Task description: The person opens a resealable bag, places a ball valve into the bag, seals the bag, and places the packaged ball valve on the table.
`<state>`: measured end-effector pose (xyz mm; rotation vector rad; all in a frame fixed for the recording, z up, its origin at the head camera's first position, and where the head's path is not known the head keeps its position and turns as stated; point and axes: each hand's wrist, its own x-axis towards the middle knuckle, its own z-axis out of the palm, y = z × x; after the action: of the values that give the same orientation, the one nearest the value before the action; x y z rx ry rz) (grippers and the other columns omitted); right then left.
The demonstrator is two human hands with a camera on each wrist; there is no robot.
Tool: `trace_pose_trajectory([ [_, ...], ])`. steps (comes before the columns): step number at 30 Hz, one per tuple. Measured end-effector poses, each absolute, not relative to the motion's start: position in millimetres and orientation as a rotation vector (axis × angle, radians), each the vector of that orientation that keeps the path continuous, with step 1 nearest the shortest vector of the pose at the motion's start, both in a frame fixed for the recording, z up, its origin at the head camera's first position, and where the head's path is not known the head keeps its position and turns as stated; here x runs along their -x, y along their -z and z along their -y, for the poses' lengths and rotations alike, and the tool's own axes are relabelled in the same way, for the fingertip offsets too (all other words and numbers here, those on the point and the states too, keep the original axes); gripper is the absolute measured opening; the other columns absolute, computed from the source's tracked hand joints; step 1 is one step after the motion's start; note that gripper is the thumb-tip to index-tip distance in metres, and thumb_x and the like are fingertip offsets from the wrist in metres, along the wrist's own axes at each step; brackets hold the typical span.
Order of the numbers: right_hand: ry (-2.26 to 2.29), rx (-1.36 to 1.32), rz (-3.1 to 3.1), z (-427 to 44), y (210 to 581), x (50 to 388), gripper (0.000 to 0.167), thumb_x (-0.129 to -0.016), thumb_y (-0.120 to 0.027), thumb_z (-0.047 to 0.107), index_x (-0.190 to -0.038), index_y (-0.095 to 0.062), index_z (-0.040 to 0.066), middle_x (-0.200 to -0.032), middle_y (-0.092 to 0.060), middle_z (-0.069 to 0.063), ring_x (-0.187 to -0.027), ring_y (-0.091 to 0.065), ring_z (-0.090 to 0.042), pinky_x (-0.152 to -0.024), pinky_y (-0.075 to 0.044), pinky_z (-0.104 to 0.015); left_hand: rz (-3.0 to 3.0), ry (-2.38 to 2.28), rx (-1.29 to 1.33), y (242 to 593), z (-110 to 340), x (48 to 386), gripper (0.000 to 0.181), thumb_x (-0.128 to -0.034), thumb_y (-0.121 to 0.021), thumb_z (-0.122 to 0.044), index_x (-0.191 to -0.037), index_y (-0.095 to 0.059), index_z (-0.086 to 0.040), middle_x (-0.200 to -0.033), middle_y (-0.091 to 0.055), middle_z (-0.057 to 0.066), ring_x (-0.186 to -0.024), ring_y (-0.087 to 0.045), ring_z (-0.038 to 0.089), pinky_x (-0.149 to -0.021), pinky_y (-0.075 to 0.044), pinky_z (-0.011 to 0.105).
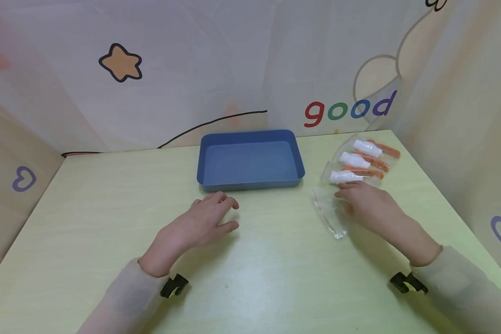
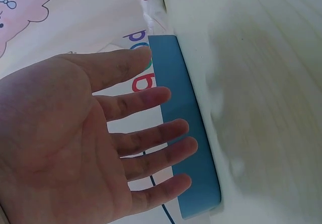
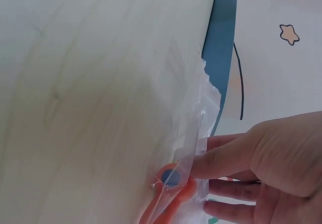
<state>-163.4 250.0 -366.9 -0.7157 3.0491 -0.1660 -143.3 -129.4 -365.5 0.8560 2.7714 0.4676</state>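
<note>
My right hand [image 1: 371,206] pinches a clear plastic zip bag [image 1: 329,215] at the right of the table. Inside it, the right wrist view shows an orange plastic item [image 3: 173,199] with a round dark end; the hand hides most of it in the head view. Just beyond lie three similar bags, overlapping in a row, each with a white tube [image 1: 355,160] and an orange item [image 1: 373,162]. My left hand [image 1: 202,220] hovers in front of the blue tray [image 1: 250,162], fingers spread and slightly bent, holding nothing.
The rectangular tray stands at the back middle of the pale table [image 1: 121,208], against a printed cloth backdrop [image 1: 217,60]. Cloth also hangs along the left and right sides. A small black clip [image 1: 174,285] sits at the left cuff, another [image 1: 408,283] at the right.
</note>
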Motion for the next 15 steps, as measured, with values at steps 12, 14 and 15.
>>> trace_pose_trajectory([
  [12, 0.159, 0.825, -3.082, -252, 373, 163, 0.030, -0.082, -0.069, -0.010, -0.111, -0.073, -0.004, -0.115, -0.070, -0.020, -0.102, -0.065, -0.040, -0.081, -0.057, -0.052, -2.820, -0.405, -0.825, 368, 126, 144, 0.040, -0.1027, -0.066, -0.029, -0.135, -0.058, -0.007, -0.132, -0.054, 0.014, -0.122, -0.053, 0.034, -0.099, -0.041, 0.060],
  [14, 0.193, 0.823, -3.096, -246, 373, 161, 0.034, -0.084, -0.069, -0.006, -0.118, -0.069, -0.006, -0.121, -0.068, -0.023, -0.107, -0.064, -0.042, -0.086, -0.056, -0.053, -2.868, -0.363, -0.826, 370, 125, 143, 0.041, -0.1030, -0.065, -0.030, -0.136, -0.057, -0.007, -0.134, -0.053, 0.015, -0.123, -0.052, 0.036, -0.099, -0.041, 0.061],
  [15, 0.228, 0.821, -3.098, -243, 372, 160, 0.036, -0.086, -0.070, -0.003, -0.122, -0.067, -0.006, -0.126, -0.065, -0.025, -0.112, -0.062, -0.043, -0.090, -0.054, -0.055, -2.901, -0.335, -0.832, 371, 124, 143, 0.042, -0.1031, -0.065, -0.031, -0.137, -0.056, -0.007, -0.135, -0.052, 0.016, -0.125, -0.051, 0.037, -0.099, -0.041, 0.061],
])
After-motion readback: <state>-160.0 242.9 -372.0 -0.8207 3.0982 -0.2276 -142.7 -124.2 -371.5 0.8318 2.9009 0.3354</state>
